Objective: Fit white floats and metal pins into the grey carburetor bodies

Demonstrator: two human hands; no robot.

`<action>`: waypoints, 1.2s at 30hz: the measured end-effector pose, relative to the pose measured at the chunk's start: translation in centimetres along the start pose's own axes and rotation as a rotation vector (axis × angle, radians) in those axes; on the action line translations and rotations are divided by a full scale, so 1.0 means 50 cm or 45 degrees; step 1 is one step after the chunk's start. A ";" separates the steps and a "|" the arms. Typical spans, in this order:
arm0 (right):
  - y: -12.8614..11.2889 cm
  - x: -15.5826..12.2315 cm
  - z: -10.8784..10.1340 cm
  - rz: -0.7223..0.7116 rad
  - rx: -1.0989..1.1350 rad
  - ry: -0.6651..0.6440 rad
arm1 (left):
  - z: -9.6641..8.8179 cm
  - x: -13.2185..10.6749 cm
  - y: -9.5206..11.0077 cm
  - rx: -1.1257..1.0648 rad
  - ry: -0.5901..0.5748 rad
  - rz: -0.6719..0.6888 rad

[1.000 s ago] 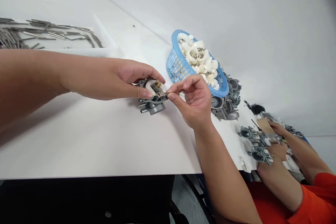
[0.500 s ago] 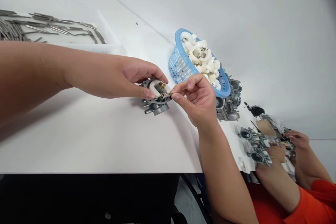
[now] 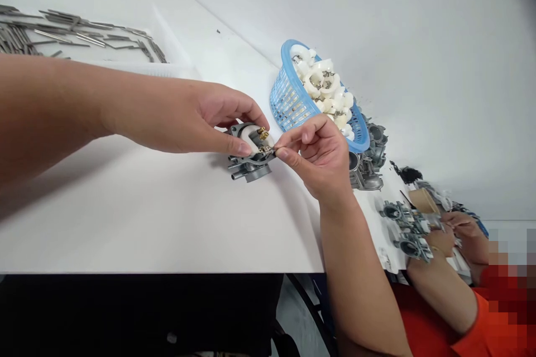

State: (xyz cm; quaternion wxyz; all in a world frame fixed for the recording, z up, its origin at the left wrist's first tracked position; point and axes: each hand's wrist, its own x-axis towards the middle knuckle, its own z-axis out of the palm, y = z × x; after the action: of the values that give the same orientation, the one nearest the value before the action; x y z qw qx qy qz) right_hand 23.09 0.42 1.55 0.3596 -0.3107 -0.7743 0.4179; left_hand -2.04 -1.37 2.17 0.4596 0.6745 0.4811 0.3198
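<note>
The left hand (image 3: pixel 221 122) grips a carburetor (image 3: pixel 250 172) lying on the white worktop (image 3: pixel 167 217), its fingers and thumb closed around the body. The right hand (image 3: pixel 312 159) pinches a small metal fitting (image 3: pixel 266 150) between thumb and forefinger, right at the carburetor's middle. Just beyond stands a blue plastic basket (image 3: pixel 291 106) of white parts; a co-worker's hands (image 3: pixel 454 228) handle carburetors further right.

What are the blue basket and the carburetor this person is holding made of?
The blue basket looks like moulded plastic: a smooth, slightly glossy lattice. The carburetor looks like cast aluminium alloy, dull grey with a matte finish. The small fitting on it shines yellow, so it is probably brass.
</note>
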 end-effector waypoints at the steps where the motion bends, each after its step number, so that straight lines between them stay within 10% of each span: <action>1: 0.002 0.000 0.001 0.014 0.008 0.010 | 0.000 -0.001 0.003 0.027 -0.064 -0.017; 5: 0.009 0.001 0.006 0.047 0.065 0.027 | -0.002 -0.001 0.012 0.102 -0.255 -0.040; 26: -0.016 0.004 0.004 0.215 0.021 0.041 | 0.032 -0.010 -0.017 0.076 0.072 0.115; 36: -0.013 -0.001 0.020 0.186 0.047 0.072 | 0.017 0.014 -0.027 0.065 -0.051 0.122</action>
State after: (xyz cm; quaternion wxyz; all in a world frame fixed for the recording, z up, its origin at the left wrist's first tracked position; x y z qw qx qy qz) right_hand 22.18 -0.35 1.71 0.3555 -0.3714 -0.7312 0.4483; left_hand -1.57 -0.80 0.58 0.4360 0.7146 0.4469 0.3155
